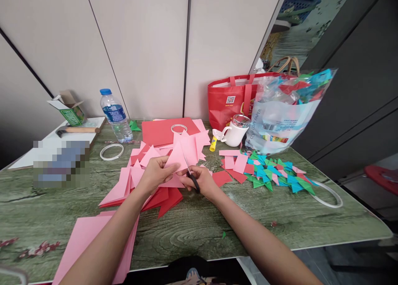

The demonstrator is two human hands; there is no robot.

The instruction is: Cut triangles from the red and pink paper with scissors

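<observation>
My left hand [158, 173] pinches a piece of pink paper [176, 155] by its left side, holding it above a loose pile. In my right hand [199, 180] is a pair of scissors [194, 181] with dark handles, its blades up against the pink paper. Under and around both hands lie folded pink pieces [120, 187] and red pieces [170, 200]. Behind them rests a flat red sheet [155, 131] with a roll of tape [179, 129] on it. To the right of my right hand are small red and pink rectangles [222, 177].
A stack of pink paper [81, 239] lies front left. Folded green and blue pieces [264, 173] spread at right. Behind stand a water bottle [116, 117], a white mug [235, 132], a glue stick [213, 143], a red bag [217, 100] and a plastic bag [276, 119]. A hammer [77, 130] lies left.
</observation>
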